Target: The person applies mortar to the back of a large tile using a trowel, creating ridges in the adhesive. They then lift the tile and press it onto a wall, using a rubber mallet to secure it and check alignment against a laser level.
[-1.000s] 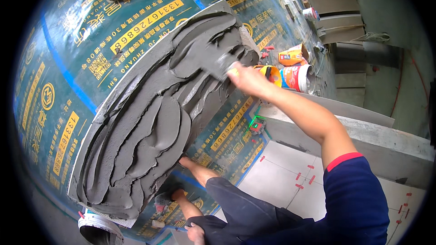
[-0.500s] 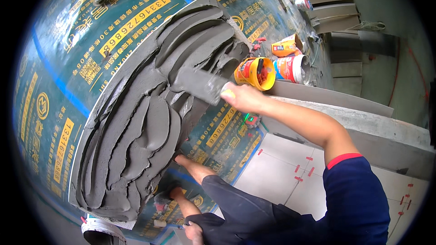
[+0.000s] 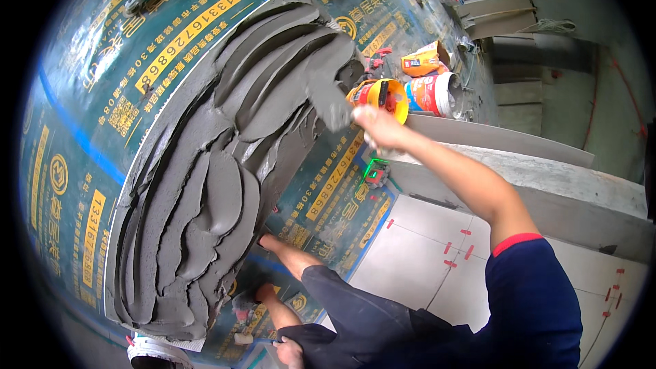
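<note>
Trowel now closer to the yellow bucket than before

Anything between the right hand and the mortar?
Nothing visible except the trowel that the right hand holds; in view, it overlaps the right edge of the mortar. The yellow bucket stands off to the right.

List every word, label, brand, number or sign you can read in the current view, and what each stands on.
Wording and numbers are not copied out here; print by place:
Green floor covering: large yellow lettering, digits on yellow bars, round emblems, a square code; partly legible.
Yellow bucket: orange label, print too small to read.
White bucket: red and blue label, too small.
Orange bag: print too small.
</note>
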{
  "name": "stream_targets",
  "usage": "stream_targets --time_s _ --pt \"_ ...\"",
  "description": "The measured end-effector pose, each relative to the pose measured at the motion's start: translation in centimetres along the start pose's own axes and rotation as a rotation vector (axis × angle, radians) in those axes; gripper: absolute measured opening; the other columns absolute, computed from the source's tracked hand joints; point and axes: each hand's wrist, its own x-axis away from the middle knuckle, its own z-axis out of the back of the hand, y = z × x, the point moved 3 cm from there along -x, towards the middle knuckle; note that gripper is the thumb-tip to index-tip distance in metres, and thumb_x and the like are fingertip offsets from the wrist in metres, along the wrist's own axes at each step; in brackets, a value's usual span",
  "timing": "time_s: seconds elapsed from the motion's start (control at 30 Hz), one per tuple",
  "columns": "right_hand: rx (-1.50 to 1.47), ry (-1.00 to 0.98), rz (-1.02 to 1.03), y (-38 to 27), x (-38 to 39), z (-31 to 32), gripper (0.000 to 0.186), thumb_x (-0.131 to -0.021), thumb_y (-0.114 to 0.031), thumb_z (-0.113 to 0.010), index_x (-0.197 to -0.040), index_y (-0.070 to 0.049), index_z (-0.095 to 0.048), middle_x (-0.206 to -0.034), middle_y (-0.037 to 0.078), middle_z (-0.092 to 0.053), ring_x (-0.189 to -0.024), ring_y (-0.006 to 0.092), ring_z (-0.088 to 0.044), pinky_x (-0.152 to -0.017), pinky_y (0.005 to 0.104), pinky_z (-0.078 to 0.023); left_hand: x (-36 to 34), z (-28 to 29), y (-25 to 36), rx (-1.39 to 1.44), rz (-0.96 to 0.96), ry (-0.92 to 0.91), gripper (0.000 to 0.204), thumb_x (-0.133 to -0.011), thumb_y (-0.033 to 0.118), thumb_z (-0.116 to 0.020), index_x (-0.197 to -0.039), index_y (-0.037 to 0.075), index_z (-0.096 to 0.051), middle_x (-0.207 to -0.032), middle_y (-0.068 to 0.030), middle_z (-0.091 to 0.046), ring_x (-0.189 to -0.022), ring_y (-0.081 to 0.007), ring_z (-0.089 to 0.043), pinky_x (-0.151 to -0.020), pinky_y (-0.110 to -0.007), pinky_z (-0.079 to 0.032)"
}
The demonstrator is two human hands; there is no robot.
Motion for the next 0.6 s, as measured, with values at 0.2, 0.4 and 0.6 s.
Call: stream_targets --time_s 0.2,0.4,0.6 --pt "0.706 0.518 0.217 6.5 -2.8 6.7 0.046 -0.094 -0.045 -0.048 -0.119 -0.007 -0.045 -0.086 0.029 -0.065 -0.084 0.0467 -0.063 -0.075 0.0550 -0.051 2.4 3.4 2.5 -0.014 -0.050 -0.083 0.065 -0.096 0.050 -0.036 -0.130 -0.004 -0.044 -0.110 -0.0273 -0.064 -0.102 -0.0409 -0.063 -0.088 -0.047 -0.049" --pt "0.640 0.771 0.232 8.1 -6.7 9.9 0.044 -0.095 -0.046 -0.047 -0.117 -0.007 -0.049 -0.090 0.025 -0.065 -0.080 0.0441 -0.063 -0.070 0.0519 -0.051 2.3 4.1 2.4 0.022 -0.078 -0.097 0.065 -0.096 0.050 -0.037 -0.132 -0.004 -0.041 -0.111 -0.0289 -0.063 -0.103 -0.0425 -0.062 -0.089 -0.047 -0.048" --pt "-0.422 0.420 -0.016 9.1 -9.6 7.6 0.040 -0.096 -0.046 -0.048 -0.113 -0.011 -0.055 -0.067 0.002 -0.053 -0.047 0.0087 -0.050 -0.041 0.0261 -0.044 2.4 5.9 2.7 -0.009 -0.057 -0.107 0.066 -0.096 0.050 -0.037 -0.131 -0.006 -0.042 -0.110 -0.0298 -0.063 -0.103 -0.0433 -0.061 -0.089 -0.047 -0.048"
